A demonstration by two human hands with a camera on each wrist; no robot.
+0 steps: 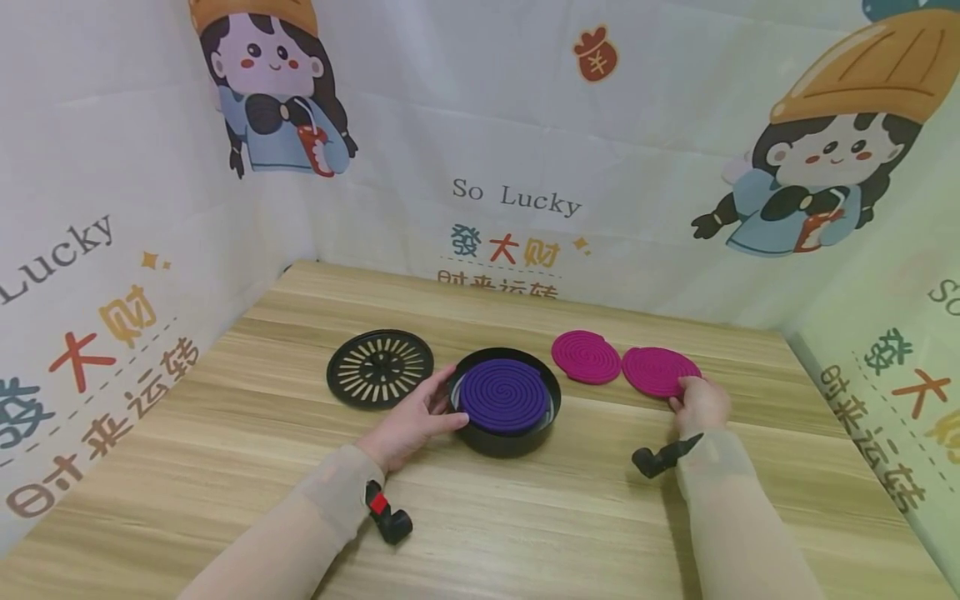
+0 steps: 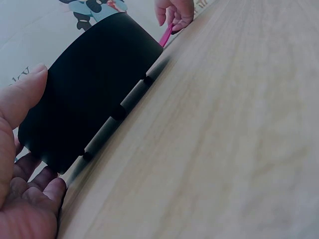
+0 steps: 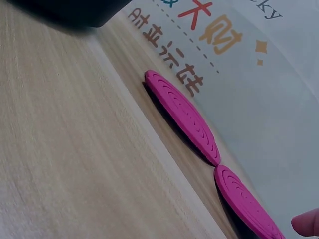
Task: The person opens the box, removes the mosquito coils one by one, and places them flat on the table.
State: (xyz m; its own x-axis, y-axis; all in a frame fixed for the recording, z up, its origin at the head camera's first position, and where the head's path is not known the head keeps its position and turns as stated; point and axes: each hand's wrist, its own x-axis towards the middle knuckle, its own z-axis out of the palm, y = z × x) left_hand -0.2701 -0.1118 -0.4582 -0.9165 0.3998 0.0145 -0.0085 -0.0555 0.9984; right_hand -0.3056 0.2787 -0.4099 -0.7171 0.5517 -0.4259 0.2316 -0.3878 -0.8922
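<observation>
Breakage could follow uneven lifting, as the right hand [image 1: 703,405] pinches only one edge of the flat magenta spiral disc [image 1: 658,372] extending leftward from it, the left hand [image 1: 411,423] holding a round black dish [image 1: 510,443].

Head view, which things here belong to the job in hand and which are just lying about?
Seemingly in the job:
Black round open container, held by the left hand
Purple round spiral disc, inside it
Pink round spiral disc, gripped at its edge by the right hand

Lying about, untouched, though perhaps part of it too:
Second pink round spiral disc, left of the first
Black round slotted plate
</observation>
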